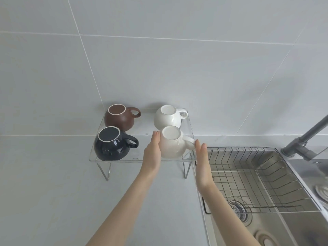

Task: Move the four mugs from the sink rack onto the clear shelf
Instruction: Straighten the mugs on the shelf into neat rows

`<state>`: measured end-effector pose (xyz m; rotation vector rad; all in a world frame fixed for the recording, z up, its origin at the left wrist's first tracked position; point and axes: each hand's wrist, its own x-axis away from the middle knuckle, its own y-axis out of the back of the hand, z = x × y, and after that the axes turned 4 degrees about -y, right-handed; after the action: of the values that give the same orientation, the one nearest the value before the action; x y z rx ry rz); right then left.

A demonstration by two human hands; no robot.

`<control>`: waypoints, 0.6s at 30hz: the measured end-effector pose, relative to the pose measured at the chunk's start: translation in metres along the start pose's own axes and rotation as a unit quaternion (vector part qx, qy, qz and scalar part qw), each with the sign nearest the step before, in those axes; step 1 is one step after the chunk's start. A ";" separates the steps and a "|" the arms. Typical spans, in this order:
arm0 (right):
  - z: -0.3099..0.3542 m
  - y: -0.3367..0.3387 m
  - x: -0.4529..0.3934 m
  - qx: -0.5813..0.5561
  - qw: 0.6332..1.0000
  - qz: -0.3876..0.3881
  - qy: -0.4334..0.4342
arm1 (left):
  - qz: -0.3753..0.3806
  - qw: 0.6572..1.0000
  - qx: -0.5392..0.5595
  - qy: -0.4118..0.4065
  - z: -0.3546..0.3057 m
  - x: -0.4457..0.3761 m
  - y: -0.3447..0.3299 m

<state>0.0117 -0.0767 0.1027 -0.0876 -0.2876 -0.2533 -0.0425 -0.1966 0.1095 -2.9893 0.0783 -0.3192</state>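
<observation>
Four mugs stand upside down on the clear shelf (140, 159): a brown mug (119, 118) at the back left, a dark navy mug (111, 144) at the front left, a white mug (167, 117) at the back right, and a cream mug (173, 144) at the front right. My left hand (152, 153) lies flat against the cream mug's left side, fingers straight. My right hand (201, 164) is flat too, fingertips at the mug's handle. Neither hand wraps around the mug. The wire sink rack (248, 167) holds no mugs.
The rack sits in a steel sink (266, 226) with a drain strainer (238, 208), right of the shelf. A grey faucet (305, 137) rises at the far right. Grey countertop (53, 192) spreads to the left and front; a tiled wall stands behind.
</observation>
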 end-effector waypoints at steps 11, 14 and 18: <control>-0.001 0.009 -0.015 0.014 1.000 0.015 0.017 | -0.030 0.999 -0.006 -0.016 0.002 0.015 -0.004; 0.008 0.017 -0.028 -0.002 0.999 0.006 0.042 | -0.028 0.999 0.021 -0.004 -0.010 0.006 0.005; 0.034 0.026 -0.065 -0.008 0.998 0.019 0.064 | -0.038 0.999 0.012 -0.011 -0.027 -0.016 0.016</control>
<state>-0.0507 -0.0321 0.1155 -0.0919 -0.1565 -0.2226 -0.0649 -0.2151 0.1302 -2.9759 -0.0425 -0.2936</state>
